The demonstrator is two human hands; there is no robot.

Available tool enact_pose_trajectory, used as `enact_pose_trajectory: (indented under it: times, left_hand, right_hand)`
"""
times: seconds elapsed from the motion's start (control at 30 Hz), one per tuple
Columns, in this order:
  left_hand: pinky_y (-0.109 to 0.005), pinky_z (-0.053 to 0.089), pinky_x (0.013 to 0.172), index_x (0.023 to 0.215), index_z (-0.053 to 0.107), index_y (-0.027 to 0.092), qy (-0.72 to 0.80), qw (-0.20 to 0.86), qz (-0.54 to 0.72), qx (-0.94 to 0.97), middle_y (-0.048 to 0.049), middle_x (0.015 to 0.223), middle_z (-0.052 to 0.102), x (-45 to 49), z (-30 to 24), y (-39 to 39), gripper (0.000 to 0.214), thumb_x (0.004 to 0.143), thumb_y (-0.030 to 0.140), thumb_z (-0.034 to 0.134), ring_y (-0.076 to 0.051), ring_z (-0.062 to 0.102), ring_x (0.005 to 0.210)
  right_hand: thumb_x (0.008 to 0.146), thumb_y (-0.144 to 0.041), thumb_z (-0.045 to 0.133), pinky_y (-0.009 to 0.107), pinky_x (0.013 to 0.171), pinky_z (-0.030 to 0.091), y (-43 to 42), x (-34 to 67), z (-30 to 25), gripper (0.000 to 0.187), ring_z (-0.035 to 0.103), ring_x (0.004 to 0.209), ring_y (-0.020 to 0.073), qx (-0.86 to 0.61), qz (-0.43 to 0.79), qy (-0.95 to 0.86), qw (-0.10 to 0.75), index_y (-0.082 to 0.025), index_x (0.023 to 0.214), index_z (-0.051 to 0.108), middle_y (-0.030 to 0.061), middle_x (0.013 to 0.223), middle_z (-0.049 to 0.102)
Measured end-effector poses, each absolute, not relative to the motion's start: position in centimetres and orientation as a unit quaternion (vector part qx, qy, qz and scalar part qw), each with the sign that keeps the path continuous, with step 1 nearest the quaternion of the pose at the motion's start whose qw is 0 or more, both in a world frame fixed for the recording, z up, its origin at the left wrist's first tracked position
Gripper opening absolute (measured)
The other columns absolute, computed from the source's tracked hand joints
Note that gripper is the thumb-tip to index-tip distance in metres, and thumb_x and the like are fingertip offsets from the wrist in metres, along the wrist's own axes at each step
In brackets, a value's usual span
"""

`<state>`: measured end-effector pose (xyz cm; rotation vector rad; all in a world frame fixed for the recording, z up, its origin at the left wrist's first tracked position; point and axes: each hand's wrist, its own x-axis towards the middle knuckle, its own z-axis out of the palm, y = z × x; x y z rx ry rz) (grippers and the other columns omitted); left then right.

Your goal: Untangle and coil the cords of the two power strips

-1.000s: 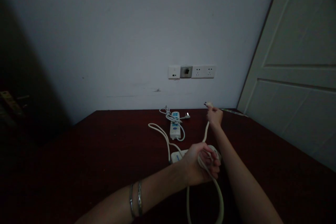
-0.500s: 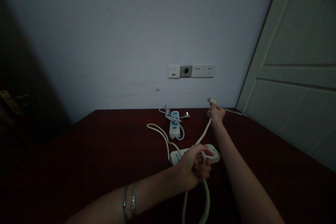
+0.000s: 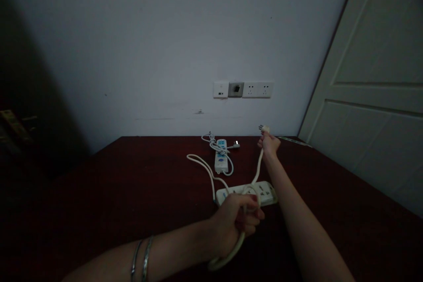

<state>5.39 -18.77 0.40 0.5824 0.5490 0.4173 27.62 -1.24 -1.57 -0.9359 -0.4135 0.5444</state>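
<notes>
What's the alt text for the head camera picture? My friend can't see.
A person's right hand holds a pronged plug, and the left hand holds pale cord in front of a white power strip. Behind, another power strip lies on the dark red table.

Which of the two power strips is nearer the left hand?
The long white plastic power strip lying crosswise, partly hidden by the bare left hand. The other, a white-and-blue plastic power strip, lies farther back toward the pale wall.
</notes>
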Motion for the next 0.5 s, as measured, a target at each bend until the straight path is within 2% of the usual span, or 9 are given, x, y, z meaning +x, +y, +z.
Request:
enact_pose_trajectory:
  times: [0.1,0.4,0.5]
  left_hand:
    - [-0.010,0.006,0.036,0.071,0.043,0.012,0.268,0.909,0.193,0.253,0.0013,0.057,0.046,5.7,0.4,-19.0,0.015,0.060,0.003,0.048,0.002,0.019,0.036]
    - [-0.010,0.005,0.035,0.069,0.044,0.011,0.257,0.917,0.201,0.230,0.0014,0.057,0.048,6.5,-0.6,-18.9,0.016,0.055,0.004,0.049,0.002,0.018,0.036]
    - [-0.012,0.010,0.034,0.075,0.047,0.014,0.259,0.909,0.174,0.277,0.0021,0.057,0.051,5.9,-0.8,-19.1,0.021,0.055,0.006,0.049,0.000,0.021,0.034]
  right_hand:
    - [0.072,-0.033,0.063,0.014,0.028,0.021,-1.4,27.6,-2.2,0.029,0.029,0.029,0.0011,-0.448,0.251,-0.191,0.837,-0.017,0.060,0.043,-0.0111,0.039,0.036]
    - [0.073,-0.029,0.063,0.015,0.027,0.021,-1.5,28.1,-2.8,0.027,0.030,0.029,0.0025,-0.447,0.233,-0.172,0.846,-0.018,0.060,0.043,-0.0106,0.038,0.037]
    - [0.073,-0.029,0.064,0.015,0.027,0.021,-1.7,28.6,-2.0,0.026,0.030,0.030,0.0025,-0.433,0.240,-0.164,0.853,-0.018,0.062,0.044,-0.0108,0.039,0.036]
